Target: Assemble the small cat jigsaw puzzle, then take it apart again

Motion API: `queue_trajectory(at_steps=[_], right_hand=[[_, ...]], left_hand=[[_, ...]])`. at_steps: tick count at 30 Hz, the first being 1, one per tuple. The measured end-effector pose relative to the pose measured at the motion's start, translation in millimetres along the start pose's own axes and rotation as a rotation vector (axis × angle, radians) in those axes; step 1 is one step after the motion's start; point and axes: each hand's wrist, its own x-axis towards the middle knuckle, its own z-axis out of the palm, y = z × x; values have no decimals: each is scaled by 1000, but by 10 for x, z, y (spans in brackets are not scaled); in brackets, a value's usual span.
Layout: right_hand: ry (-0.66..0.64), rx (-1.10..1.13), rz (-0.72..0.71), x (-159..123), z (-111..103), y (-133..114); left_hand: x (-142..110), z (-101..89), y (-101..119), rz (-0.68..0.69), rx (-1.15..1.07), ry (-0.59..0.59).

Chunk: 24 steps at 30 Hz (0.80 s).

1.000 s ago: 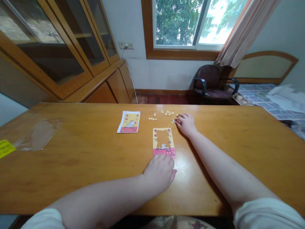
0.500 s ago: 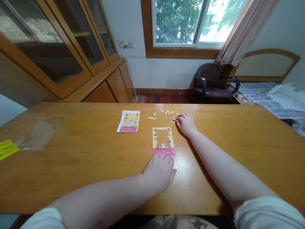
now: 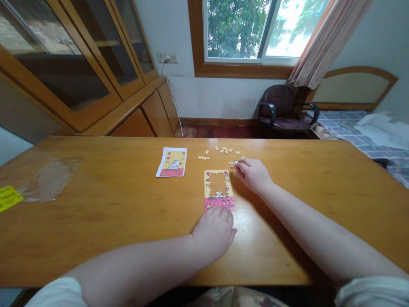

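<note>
A small, partly built jigsaw puzzle (image 3: 218, 190) lies on the wooden table (image 3: 111, 204); its yellow border and pink bottom are joined and its middle is bare. My left hand (image 3: 213, 232) rests just below the puzzle's bottom edge, fingers curled, touching the table. My right hand (image 3: 252, 172) sits at the puzzle's upper right corner, fingers pinched together beside a small cluster of pieces (image 3: 233, 163); whether a piece is in them is hidden. Several loose pieces (image 3: 225, 150) lie scattered beyond. A reference picture card (image 3: 172, 162) lies to the left of the puzzle.
A crumpled clear plastic bag (image 3: 51, 178) and a yellow label (image 3: 9, 198) lie at the table's left end. Glass-door cabinets (image 3: 73, 64) stand at the left, a dark armchair (image 3: 281, 111) under the window, a bed (image 3: 367, 132) at the right.
My right hand has drawn back from the loose pieces toward the puzzle's upper right corner. The left hand has stayed put.
</note>
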Motion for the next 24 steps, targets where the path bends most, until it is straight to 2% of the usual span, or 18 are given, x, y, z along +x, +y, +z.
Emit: queue_trajectory(at_steps=[4, 8, 19, 24], right_hand=[[-26, 11, -181, -304, -206, -313], [-43, -15, -307, -529, -215, -483], [-130, 33, -423, -536, -197, -477], [-179, 83, -373, -547, -181, -507]], left_hand=[[-8, 2, 27, -2, 38, -12], [-13, 26, 28, -2, 52, -3], [-14, -8, 32, 3, 22, -4], [-16, -3, 33, -15, -1, -17]])
